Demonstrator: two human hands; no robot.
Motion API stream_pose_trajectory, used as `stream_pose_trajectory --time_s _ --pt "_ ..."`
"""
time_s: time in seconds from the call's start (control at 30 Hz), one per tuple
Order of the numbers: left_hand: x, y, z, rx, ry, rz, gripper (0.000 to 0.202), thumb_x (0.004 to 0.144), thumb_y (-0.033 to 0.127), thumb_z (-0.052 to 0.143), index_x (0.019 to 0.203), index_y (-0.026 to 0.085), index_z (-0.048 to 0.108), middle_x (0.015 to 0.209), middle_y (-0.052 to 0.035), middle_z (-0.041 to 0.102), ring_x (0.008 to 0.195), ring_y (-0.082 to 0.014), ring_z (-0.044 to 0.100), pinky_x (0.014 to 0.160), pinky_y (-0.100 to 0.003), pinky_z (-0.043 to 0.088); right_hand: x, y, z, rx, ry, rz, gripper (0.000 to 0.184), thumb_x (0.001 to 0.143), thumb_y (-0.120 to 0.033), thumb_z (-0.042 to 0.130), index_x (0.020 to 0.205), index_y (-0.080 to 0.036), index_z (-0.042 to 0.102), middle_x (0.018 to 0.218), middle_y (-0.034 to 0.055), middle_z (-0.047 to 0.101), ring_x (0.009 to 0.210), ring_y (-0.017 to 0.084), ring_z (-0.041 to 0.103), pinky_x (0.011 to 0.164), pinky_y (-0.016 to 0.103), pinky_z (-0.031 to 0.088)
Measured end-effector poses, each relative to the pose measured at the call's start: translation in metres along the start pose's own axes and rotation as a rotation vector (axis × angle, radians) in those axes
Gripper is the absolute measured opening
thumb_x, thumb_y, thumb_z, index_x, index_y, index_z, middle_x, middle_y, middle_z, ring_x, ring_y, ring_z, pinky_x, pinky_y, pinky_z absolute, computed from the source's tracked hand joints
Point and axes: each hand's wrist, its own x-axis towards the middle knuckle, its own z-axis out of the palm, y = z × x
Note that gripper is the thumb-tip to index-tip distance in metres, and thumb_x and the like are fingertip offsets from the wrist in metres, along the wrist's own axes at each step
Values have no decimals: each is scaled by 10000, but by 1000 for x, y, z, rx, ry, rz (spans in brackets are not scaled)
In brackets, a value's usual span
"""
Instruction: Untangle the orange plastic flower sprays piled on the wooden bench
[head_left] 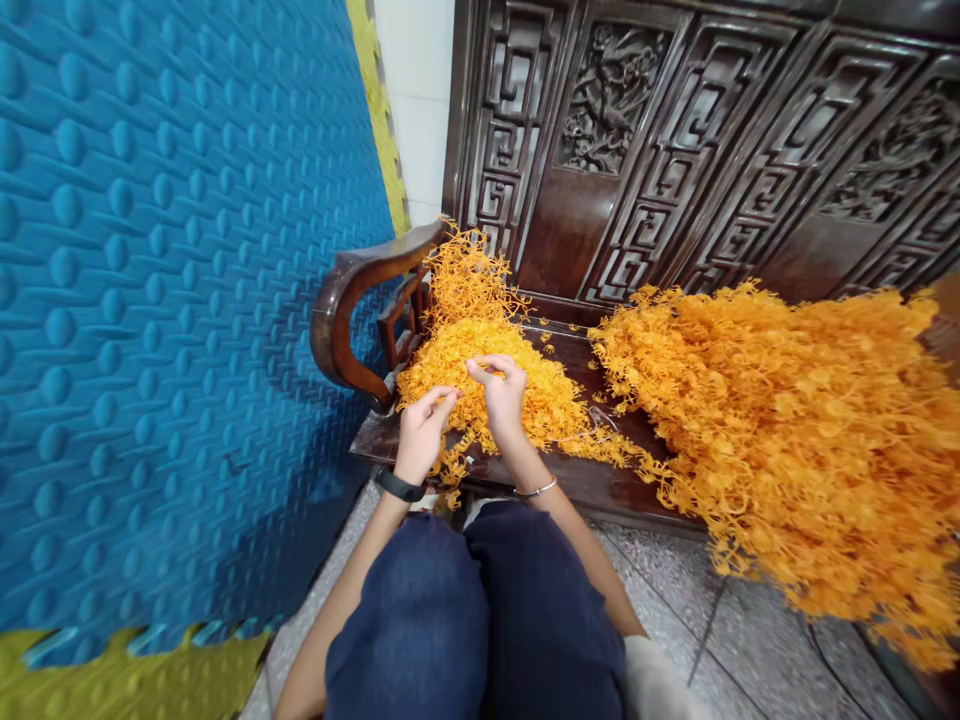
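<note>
My left hand (pixel 421 430), with a black band on its wrist, has its fingers pinched on an orange plastic sprig at the near edge of a small heap of orange pieces (pixel 480 355). My right hand (pixel 501 395), a thin bracelet on the wrist, curls its fingers round orange pieces on top of the same heap. The heap lies on the seat of a dark carved wooden bench (pixel 600 480), by the armrest (pixel 352 300). A much larger pile of tangled orange plastic branches (pixel 787 430) covers the bench to the right.
A blue studded foam mat (pixel 165 300) with a yellow border stands upright on the left, close to the armrest. The carved bench back (pixel 675 140) rises behind the piles. My knees in dark trousers (pixel 480 610) are below, over a speckled tiled floor (pixel 675 600).
</note>
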Motion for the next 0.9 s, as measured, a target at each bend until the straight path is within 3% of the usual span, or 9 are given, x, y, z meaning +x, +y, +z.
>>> stream_pose_trajectory --time_s 0.13,0.27,0.4,0.57,0.73,0.9 --pt "-8 -3 -9 25 89 27 233 757 378 595 780 150 634 520 50 397 459 -72 298 445 -217 198 30 4 -7 16 198 -37 125 733 -249 562 747 -139 619 731 24 600 686 132 512 704 283 428" --pt "-9 -7 -9 58 13 28 238 793 383 561 807 149 605 467 71 355 439 -72 311 441 -205 217 41 21 -2 -110 79 -44 169 706 -244 596 819 -131 649 785 56 639 691 152 527 731 319 449" --pt "-7 -8 -8 7 -7 25 264 811 387 557 956 167 544 459 76 463 411 -80 382 439 -197 285 41 41 1 -375 -8 -109 333 749 -279 560 1048 -143 616 882 88 652 824 198 544 886 415 412" --pt "-4 -6 -9 -71 -59 49 298 797 381 584 995 163 537 626 20 626 457 -93 510 514 -223 411 39 50 -4 -313 -163 -133 480 830 -382 472 1267 -184 486 1057 119 632 826 185 565 846 386 451" --pt "0 -4 -10 -91 -60 46 311 812 389 564 1019 161 525 719 -16 683 504 -110 579 554 -238 441 31 44 -8 -405 -275 -214 570 881 -479 370 1370 -187 376 1288 152 508 1021 217 544 952 423 406" --pt "-2 3 -11 -202 -48 89 337 841 384 530 1093 165 486 802 -46 699 524 -115 607 506 -229 441 18 38 -15 -661 -475 -266 609 836 -565 435 1363 -262 396 1501 114 229 1338 327 264 1049 575 232"
